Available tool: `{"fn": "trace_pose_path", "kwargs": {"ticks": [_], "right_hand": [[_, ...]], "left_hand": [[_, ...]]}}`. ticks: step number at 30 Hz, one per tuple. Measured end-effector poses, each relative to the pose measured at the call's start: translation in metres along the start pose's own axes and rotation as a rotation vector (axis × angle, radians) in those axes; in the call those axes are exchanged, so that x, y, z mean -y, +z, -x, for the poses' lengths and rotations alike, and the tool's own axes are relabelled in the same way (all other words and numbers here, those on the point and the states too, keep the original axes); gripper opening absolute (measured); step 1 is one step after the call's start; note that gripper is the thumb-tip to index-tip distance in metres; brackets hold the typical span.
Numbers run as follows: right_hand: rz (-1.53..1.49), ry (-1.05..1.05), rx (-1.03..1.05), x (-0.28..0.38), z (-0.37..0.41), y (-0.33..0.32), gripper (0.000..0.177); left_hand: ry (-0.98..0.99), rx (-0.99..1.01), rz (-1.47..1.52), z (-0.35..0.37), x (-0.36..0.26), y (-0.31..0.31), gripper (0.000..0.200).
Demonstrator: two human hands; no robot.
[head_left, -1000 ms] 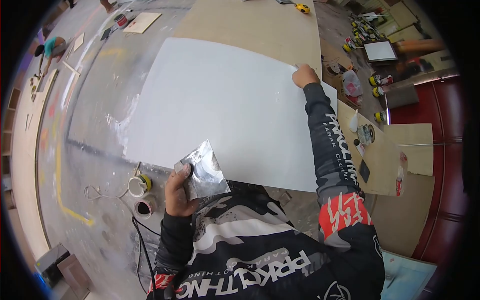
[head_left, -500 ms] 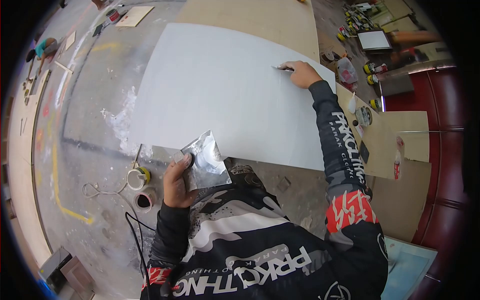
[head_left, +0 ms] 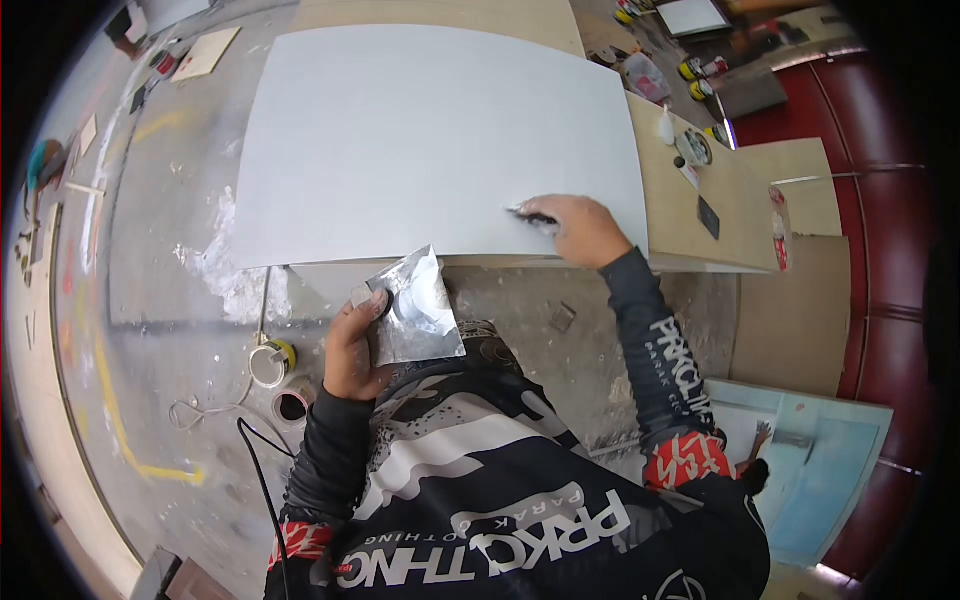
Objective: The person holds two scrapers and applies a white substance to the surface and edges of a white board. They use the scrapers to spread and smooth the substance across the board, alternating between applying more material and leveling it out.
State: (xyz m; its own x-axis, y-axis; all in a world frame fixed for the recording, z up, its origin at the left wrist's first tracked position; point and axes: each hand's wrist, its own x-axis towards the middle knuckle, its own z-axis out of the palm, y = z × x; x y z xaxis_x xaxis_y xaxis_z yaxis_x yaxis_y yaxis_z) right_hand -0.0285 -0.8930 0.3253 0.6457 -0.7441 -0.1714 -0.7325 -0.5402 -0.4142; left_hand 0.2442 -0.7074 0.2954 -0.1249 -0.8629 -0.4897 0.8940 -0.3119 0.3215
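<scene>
My left hand (head_left: 352,350) grips a shiny square metal plate (head_left: 430,325) by its left edge, thumb on top; a pale smear lies on its face. The plate is held close to my body, just at the near edge of a large smooth white panel (head_left: 420,140). Over the panel's near right part, my right hand (head_left: 588,232) is closed around a small dark putty knife (head_left: 538,219). Its tip points left and seems to touch the white surface. Fingers hide most of the knife.
An open can (head_left: 272,363) and a dark-filled tub (head_left: 293,403) stand on the stained floor at left, beside a cord. Right of the panel, a wooden board (head_left: 680,215) carries a jar (head_left: 692,148), a white bottle (head_left: 666,127) and a dark pad (head_left: 708,217). Another person bends over at far left.
My right hand has drawn the putty knife toward me, from the panel's upper right to its near edge. The view has shifted. My left hand still holds the metal plate.
</scene>
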Motion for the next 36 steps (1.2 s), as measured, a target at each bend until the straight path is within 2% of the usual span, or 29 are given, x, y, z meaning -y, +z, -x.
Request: {"fn": "trace_pose_path", "kwargs": {"ticks": [6, 8, 9, 10, 11, 12, 14, 16, 17, 18, 20, 21, 22, 24, 25, 26, 27, 28, 29, 30, 32, 33, 34, 35, 36], "right_hand": [[-0.016, 0.055, -0.054, 0.040, 0.074, 0.023, 0.035], [0.060, 0.156, 0.107, 0.049, 0.099, 0.030, 0.041], [0.067, 0.148, 0.102, 0.059, 0.102, 0.029, 0.041], [-0.046, 0.122, -0.124, 0.073, 0.103, 0.026, 0.043], [-0.169, 0.097, -0.348, 0.087, 0.104, 0.025, 0.045], [-0.173, 0.086, -0.349, 0.099, 0.105, 0.022, 0.045], [-0.423, -0.061, -0.616, 0.117, 0.102, 0.016, 0.057], [-0.484, -0.265, -0.663, 0.123, 0.097, 0.017, 0.066], [-0.474, -0.328, -0.604, 0.115, 0.095, 0.023, 0.069], [-0.426, -0.301, -0.486, 0.116, 0.093, 0.018, 0.068], [-0.388, -0.068, -0.492, 0.103, 0.097, 0.020, 0.064], [-0.260, -0.030, -0.328, 0.081, 0.099, 0.009, 0.061], [-0.196, -0.025, -0.295, 0.061, 0.100, 0.013, 0.053], [-0.533, 0.100, -0.377, 0.049, 0.096, 0.011, 0.045], [-0.533, 0.083, -0.367, 0.043, 0.090, 0.006, 0.045], [-1.340, 0.231, -0.328, 0.049, 0.084, -0.005, 0.043], [-2.146, 0.397, -0.244, 0.052, 0.079, -0.011, 0.042], [-2.239, 0.428, -0.139, 0.047, 0.069, -0.014, 0.041], [-2.383, 0.401, -0.080, 0.045, 0.059, -0.022, 0.040], [-2.526, 0.374, -0.016, 0.042, 0.051, -0.028, 0.040], [-2.537, 0.236, -0.086, 0.020, 0.032, -0.038, 0.045], [-2.833, 0.057, 0.202, -0.004, 0.022, -0.044, 0.046], [-2.769, 0.036, 0.110, -0.026, 0.008, -0.056, 0.045], [-2.350, 0.070, -0.221, -0.046, -0.007, -0.068, 0.045], [-2.016, 0.128, -0.341, -0.046, -0.030, -0.093, 0.040]], "left_hand": [[-0.032, 0.058, -0.035, -0.003, 0.011, 0.004, 0.037], [-0.072, 0.058, -0.027, -0.005, 0.013, 0.005, 0.038], [-0.094, 0.047, -0.004, -0.008, 0.013, 0.006, 0.038], [-0.078, 0.046, 0.003, -0.011, 0.015, 0.008, 0.038], [-0.169, 0.036, 0.074, -0.012, 0.017, 0.010, 0.039], [-0.261, 0.028, 0.140, -0.014, 0.021, 0.012, 0.040], [-0.349, 0.096, 0.107, -0.028, 0.034, 0.006, 0.041], [0.172, 0.279, -0.550, -0.037, 0.070, -0.007, 0.039], [0.111, 0.265, -0.507, -0.048, 0.068, -0.010, 0.039], [0.052, 0.249, -0.465, -0.053, 0.054, 0.012, 0.038], [-0.339, 0.166, 0.094, -0.050, 0.015, 0.064, 0.039], [-0.217, 0.234, 0.069, -0.053, 0.004, 0.074, 0.040], [-0.100, 0.238, 0.028, -0.049, -0.008, 0.092, 0.044], [0.303, 0.283, -0.362, -0.050, -0.011, 0.097, 0.042], [0.525, 0.233, -0.581, -0.050, -0.009, 0.103, 0.041], [0.813, 0.435, -0.806, -0.055, -0.006, 0.110, 0.038], [1.021, 0.576, -1.020, -0.070, -0.009, 0.112, 0.040], [1.233, 0.722, -1.236, -0.085, -0.012, 0.114, 0.044], [1.257, 0.644, -1.413, -0.087, -0.009, 0.118, 0.053], [1.261, 0.629, -1.418, -0.089, -0.007, 0.119, 0.053], [1.187, 0.460, -1.720, -0.095, -0.005, 0.119, 0.054], [1.166, 0.421, -1.936, -0.094, -0.013, 0.117, 0.058], [1.162, 0.397, -1.938, -0.093, -0.015, 0.112, 0.058], [1.097, 0.358, -1.981, -0.093, -0.013, 0.108, 0.060], [1.028, 0.326, -2.020, -0.092, -0.011, 0.105, 0.061]]}}
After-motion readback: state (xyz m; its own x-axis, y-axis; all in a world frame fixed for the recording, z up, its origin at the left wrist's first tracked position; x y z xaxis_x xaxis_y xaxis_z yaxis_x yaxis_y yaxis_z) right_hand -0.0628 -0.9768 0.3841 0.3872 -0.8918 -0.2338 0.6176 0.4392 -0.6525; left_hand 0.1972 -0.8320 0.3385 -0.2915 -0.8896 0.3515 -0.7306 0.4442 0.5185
